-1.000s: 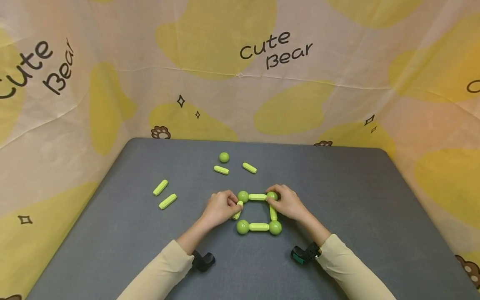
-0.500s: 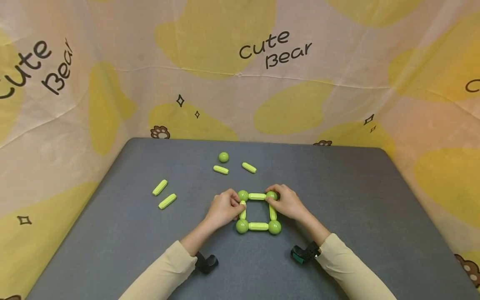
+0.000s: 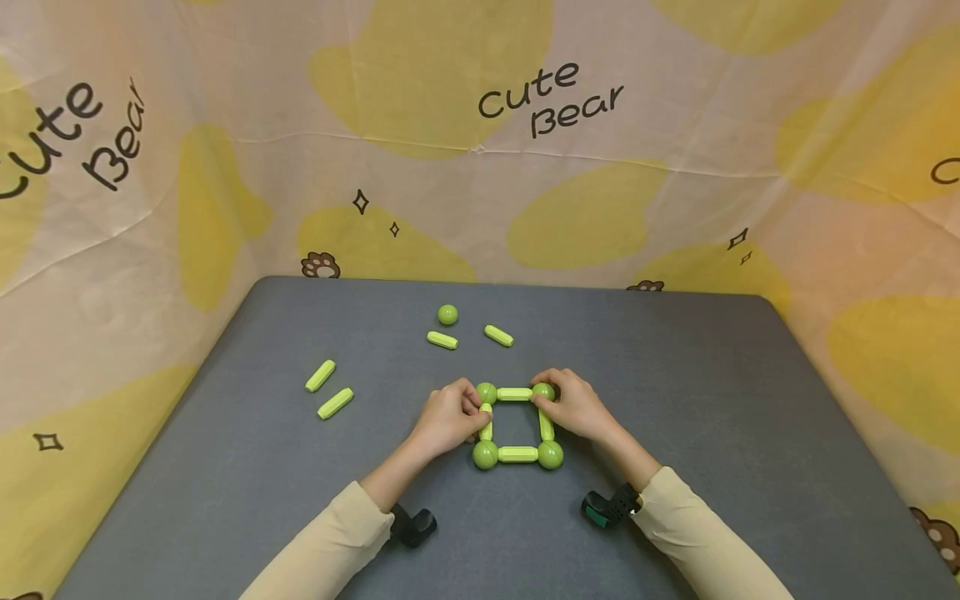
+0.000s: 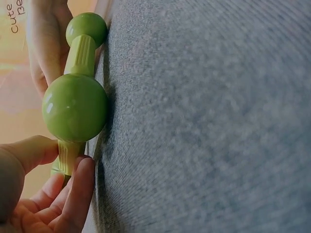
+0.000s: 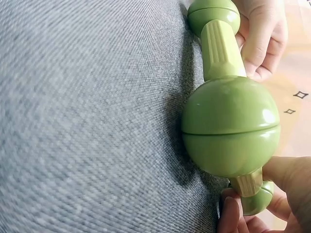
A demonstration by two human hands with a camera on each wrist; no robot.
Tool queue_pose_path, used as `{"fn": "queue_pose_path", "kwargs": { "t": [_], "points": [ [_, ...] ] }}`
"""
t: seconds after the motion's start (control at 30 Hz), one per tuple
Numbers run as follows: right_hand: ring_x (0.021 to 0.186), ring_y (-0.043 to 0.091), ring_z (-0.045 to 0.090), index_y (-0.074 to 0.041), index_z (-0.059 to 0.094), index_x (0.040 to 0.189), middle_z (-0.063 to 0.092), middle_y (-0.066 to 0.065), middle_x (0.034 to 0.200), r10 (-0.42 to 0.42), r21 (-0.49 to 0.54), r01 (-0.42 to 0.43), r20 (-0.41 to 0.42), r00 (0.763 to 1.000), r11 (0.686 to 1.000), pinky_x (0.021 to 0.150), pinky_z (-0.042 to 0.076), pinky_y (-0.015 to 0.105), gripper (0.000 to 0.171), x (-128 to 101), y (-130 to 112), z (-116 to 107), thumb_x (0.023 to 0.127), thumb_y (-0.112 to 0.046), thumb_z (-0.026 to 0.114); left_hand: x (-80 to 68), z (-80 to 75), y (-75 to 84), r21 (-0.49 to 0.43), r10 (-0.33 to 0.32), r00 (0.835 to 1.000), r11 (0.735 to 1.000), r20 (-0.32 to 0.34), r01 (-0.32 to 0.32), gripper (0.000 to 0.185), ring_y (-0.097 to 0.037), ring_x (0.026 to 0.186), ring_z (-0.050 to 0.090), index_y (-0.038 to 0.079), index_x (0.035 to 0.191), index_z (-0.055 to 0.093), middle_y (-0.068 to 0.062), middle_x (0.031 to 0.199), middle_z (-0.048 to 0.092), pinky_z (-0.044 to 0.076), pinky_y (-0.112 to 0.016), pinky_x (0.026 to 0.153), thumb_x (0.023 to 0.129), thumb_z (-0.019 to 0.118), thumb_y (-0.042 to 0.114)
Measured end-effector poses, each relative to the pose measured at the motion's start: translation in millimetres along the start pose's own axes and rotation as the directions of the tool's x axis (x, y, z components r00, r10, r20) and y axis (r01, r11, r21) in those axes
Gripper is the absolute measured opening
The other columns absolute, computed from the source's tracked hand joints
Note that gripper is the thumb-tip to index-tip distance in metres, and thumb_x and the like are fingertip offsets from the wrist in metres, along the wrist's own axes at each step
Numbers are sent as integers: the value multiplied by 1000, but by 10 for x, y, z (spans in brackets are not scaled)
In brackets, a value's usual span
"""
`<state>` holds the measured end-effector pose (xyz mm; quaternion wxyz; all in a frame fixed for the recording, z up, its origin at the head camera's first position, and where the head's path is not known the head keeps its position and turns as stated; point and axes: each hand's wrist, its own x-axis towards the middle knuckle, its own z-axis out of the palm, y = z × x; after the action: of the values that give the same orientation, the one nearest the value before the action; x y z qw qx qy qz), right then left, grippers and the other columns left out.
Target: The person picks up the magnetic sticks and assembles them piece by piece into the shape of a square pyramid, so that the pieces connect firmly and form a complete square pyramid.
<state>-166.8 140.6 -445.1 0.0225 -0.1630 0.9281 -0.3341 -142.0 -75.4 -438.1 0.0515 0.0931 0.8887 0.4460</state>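
The bare left hand (image 3: 445, 417) and bare right hand (image 3: 573, 407) face each other, slightly apart. The left thumb (image 4: 36, 149) opposes bent fingers (image 4: 81, 191) in a pinch; the right thumb (image 5: 286, 172) and curled fingers likewise grip. Both forearms slant inward from beige cloth sleeves (image 3: 322, 542).

Left rod (image 3: 487, 428): near end swung away from the table (image 3: 712, 375)'s left edge, now against the near-left ball (image 3: 485, 455).
Left hand (image 3: 448, 415): nearer the right edge.
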Motion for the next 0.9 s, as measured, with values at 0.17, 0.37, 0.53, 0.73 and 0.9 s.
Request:
{"fn": "queue_pose_path", "kwargs": {
  "t": [0.17, 0.37, 0.53, 0.73, 0.9],
  "points": [
    [73, 16, 46, -12, 61, 101, 55, 4, 90, -2, 4, 2, -1, 1000, 1000, 60, 37, 28, 22, -4, -5, -11, 81, -20, 60, 17, 4, 0, 14, 3, 1000, 1000, 1, -3, 18, -6, 42, 54, 6, 80, 55, 1, 63, 59, 45, -23, 43, 72, 67, 17],
    [73, 15, 46, -12, 61, 101, 56, 4, 91, 4, 1, -3, -5, 1000, 1000, 61, 37, 29, 22, -1, -18, -10, 80, -20, 61, 16, -4, -12, 13, -3, 1000, 1000, 0, 3, 19, -7, 43, 54, 6, 81, 55, 0, 64, 60, 45, -24, 43, 72, 67, 18],
    [74, 14, 46, -12, 61, 102, 56, 4, 92, -5, -4, 5, 4, 1000, 1000, 62, 38, 29, 23, 19, -27, 12, 81, -21, 61, 7, -38, -30, 14, 0, 1000, 1000, -21, 0, 19, -7, 43, 54, 6, 81, 55, 0, 64, 60, 44, -24, 43, 72, 67, 17],
    [72, 14, 45, -12, 61, 101, 55, 3, 90, -4, -5, 4, 4, 1000, 1000, 60, 36, 28, 23, 34, -23, 25, 80, -21, 61, 1, -55, -32, 15, 12, 1000, 1000, -15, -12, 19, -7, 43, 54, 6, 81, 55, 0, 65, 61, 45, -24, 43, 72, 67, 18],
    [78, 15, 49, -12, 60, 104, 56, 4, 93, 9, -15, -9, -2, 1000, 1000, 65, 40, 32, 25, 27, -34, 29, 81, -22, 61, -11, -67, -46, 22, 12, 1000, 1000, -13, -12, 19, -7, 45, 55, 6, 82, 56, 0, 65, 61, 45, -24, 44, 73, 66, 18]
  ]
}}
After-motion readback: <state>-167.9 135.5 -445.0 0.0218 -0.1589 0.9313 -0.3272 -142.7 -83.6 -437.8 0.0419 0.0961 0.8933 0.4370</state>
